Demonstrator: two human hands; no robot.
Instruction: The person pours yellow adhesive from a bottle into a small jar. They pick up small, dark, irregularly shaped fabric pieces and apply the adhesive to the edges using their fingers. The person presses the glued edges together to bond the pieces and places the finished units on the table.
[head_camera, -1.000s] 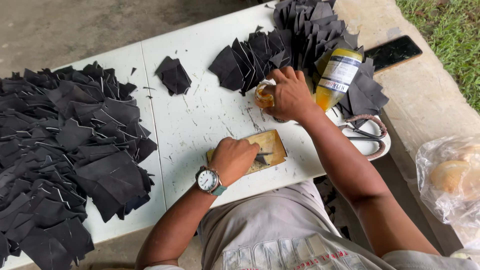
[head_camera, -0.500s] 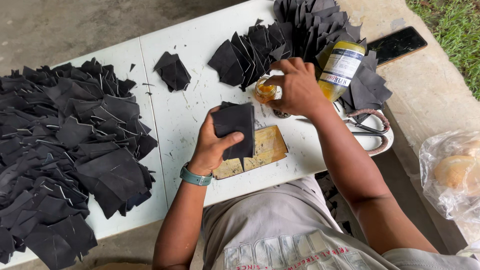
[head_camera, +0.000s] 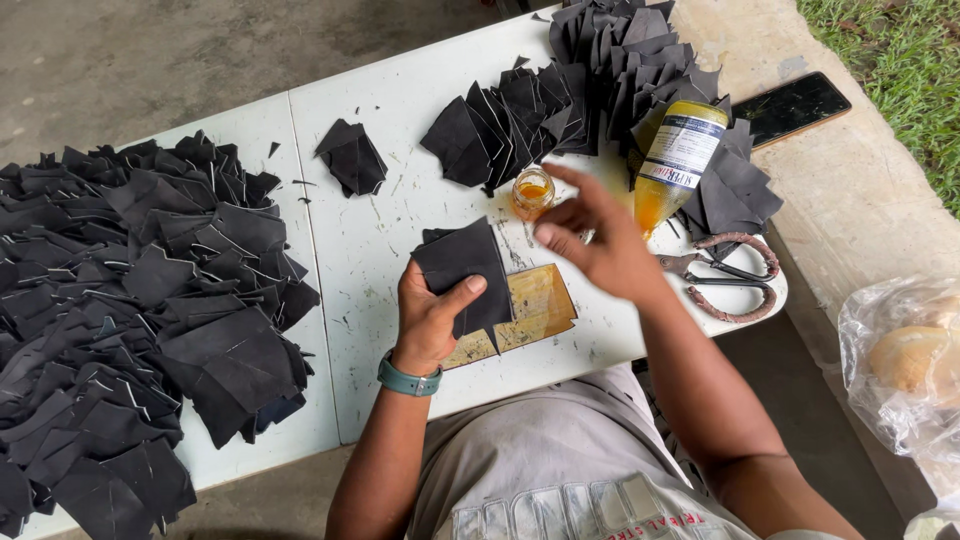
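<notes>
A black piece (head_camera: 466, 272) stands lifted just above the stained board (head_camera: 530, 305), pinched in the left hand (head_camera: 432, 318) — thumb across its front, fingers behind. The right hand (head_camera: 598, 245) hovers beside it with its fingers spread and loose, gripping nothing, slightly blurred. Just past that hand sits a small jar (head_camera: 532, 192) of amber liquid, and next to it a bottle (head_camera: 678, 165) of the same colour leans among dark pieces. Scissors (head_camera: 728, 277) with wrapped handles lie near the edge of the white table (head_camera: 400, 210). A fanned row of pieces (head_camera: 520, 115) runs along the far side — a big heap (head_camera: 130, 310) covers the left end, and one small stack (head_camera: 352, 157) lies apart between them. A phone (head_camera: 792, 107) rests on the concrete ledge.
</notes>
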